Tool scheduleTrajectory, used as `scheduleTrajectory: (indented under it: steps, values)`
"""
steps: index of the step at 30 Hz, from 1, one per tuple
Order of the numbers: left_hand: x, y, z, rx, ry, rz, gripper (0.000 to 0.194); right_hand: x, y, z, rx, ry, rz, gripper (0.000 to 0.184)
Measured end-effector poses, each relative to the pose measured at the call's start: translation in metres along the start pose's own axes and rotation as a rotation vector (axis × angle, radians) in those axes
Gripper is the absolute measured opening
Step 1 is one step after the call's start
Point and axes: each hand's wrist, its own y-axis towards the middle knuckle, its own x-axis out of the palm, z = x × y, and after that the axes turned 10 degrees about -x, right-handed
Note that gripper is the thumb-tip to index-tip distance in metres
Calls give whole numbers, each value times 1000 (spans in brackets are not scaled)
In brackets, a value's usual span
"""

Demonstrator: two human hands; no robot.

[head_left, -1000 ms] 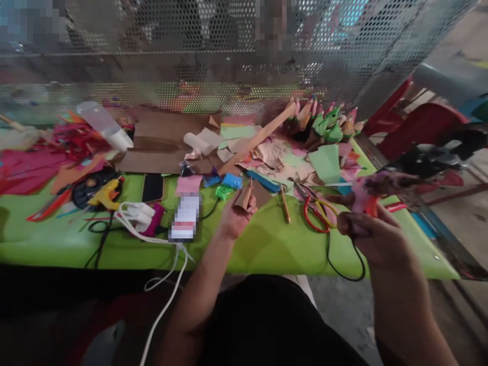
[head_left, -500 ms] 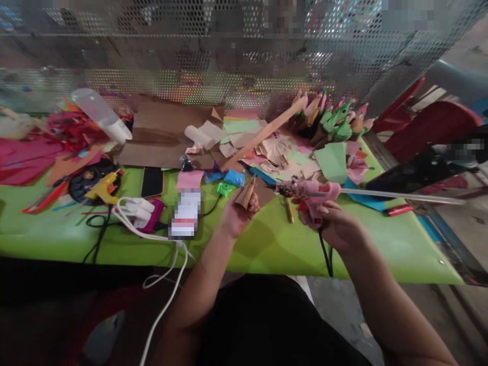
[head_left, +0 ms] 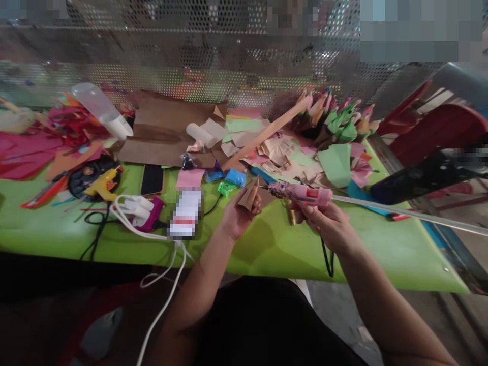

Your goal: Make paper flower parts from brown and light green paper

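My left hand (head_left: 239, 216) is closed around a small brown paper cone (head_left: 249, 195), its narrow tip pointing up. In my right hand (head_left: 324, 223) is a pink glue gun (head_left: 299, 194), gripped by its handle. The gun's nozzle points left and lies close to the cone's tip; whether they touch I cannot tell. A long clear glue stick (head_left: 400, 211) sticks out of the gun's back end to the right. A brown paper piece (head_left: 270, 198) lies on the table behind the cone, partly hidden by my hands.
On the green table (head_left: 213, 251) lie a phone with a lit screen (head_left: 185, 213), a dark phone (head_left: 152, 179), a magenta power strip (head_left: 154, 216) with white cables, and a yellow glue gun (head_left: 102, 185). Paper scraps (head_left: 280, 150) and paper flowers (head_left: 343, 122) sit behind, before a perforated metal panel (head_left: 236, 66).
My right hand has brought the glue gun left and levelled it, so its nozzle is now near the cone's tip. The left hand keeps its hold on the cone, nearly still.
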Motion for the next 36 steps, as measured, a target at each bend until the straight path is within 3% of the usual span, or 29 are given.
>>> scheduleTrajectory:
  steps: [15, 24, 36]
  values:
    - [1, -1, -2, -20, 23, 66, 39, 7, 5, -3, -15, -36, -28, 56]
    - [3, -2, -1, -37, -10, 97, 37, 10, 7, -17, 1, -142, -52, 60]
    - [0, -1, -1, -27, 13, 92, 36, 7, 7, -7, -39, -128, -22, 60]
